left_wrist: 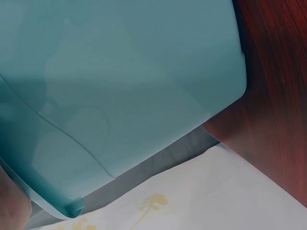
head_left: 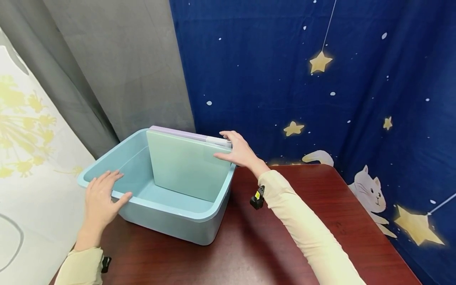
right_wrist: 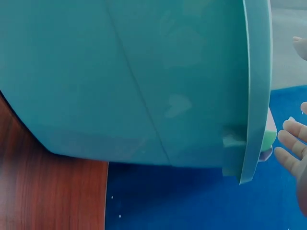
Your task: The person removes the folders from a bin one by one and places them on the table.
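Observation:
A light blue plastic tub (head_left: 160, 228) stands on the table. Upright inside it, along the far side, is a flat mint-green rectangular thing (head_left: 189, 166), its top edge above the rim. Behind that shows the top of a lavender and white flat thing (head_left: 178, 132). My left hand (head_left: 101, 202) is at the tub's near left rim, fingers stretched over the inside and thumb by the rim. My right hand (head_left: 240, 150) is at the right end of the flat things, thumb and fingers spread. In the right wrist view its fingers (right_wrist: 292, 143) show gaps from their ends.
The dark red wooden table (head_left: 303, 221) extends right and toward me. Behind it hang a blue curtain (head_left: 256, 79) with stars and a cat, and a grey curtain (head_left: 132, 59). White cloth with yellow flowers (head_left: 35, 190) lies at the left.

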### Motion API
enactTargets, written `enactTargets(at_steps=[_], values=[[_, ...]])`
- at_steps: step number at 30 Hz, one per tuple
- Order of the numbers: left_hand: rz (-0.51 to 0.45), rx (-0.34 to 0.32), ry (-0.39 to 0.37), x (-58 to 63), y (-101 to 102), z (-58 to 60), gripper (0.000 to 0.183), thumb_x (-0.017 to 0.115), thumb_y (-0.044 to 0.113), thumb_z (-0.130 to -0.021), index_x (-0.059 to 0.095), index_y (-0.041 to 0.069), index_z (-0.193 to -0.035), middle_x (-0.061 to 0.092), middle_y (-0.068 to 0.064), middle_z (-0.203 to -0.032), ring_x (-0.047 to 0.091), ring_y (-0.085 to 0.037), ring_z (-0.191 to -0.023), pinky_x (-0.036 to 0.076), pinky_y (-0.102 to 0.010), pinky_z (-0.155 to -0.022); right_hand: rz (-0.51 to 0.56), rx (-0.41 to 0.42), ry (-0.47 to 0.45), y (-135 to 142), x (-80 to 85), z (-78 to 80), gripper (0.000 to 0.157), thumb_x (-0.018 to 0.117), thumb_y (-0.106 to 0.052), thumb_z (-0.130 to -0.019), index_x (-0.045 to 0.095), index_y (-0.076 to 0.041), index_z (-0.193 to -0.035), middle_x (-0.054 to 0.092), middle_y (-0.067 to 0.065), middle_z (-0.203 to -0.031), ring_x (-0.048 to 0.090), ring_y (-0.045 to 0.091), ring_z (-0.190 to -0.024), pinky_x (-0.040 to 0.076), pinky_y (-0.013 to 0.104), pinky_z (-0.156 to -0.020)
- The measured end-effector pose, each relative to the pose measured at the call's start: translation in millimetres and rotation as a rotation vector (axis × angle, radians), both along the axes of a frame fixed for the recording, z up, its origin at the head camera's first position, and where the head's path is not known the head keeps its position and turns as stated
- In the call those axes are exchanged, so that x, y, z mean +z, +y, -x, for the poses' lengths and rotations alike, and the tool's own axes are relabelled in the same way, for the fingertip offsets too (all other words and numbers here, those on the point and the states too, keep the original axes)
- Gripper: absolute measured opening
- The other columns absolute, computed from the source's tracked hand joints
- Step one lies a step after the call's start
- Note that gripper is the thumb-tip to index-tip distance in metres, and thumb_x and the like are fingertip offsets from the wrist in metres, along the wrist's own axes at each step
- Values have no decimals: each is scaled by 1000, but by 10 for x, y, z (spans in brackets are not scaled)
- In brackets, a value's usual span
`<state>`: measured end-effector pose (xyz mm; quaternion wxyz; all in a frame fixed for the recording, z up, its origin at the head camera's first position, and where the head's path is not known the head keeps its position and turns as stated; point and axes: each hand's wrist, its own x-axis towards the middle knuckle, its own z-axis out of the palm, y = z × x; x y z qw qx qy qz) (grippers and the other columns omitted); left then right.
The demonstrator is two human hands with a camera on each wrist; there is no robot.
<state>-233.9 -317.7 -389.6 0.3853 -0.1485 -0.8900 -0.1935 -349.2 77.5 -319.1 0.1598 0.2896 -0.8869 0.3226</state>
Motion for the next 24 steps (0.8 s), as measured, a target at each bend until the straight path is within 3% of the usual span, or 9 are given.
enactTargets(at_steps=[20,24], values=[[-17,-2,13,-6,16,-12,63,61,47,-73,57,-1,-113,53,-25,-119,40,-40,-119,17,-53,-103,-166,10,-97,-223,4,3,71,66,-48,-74,45,-12,-132,53,4,-121,45,17,-111,37,34,-94],[-19,-2,11,-18,15,-10,63,61,48,-74,58,-1,-113,53,-25,-119,40,-39,-120,16,-52,-103,-183,51,-98,-274,-2,22,68,68,-41,-75,45,-10,-131,52,6,-124,45,18,-112,37,33,-95]])
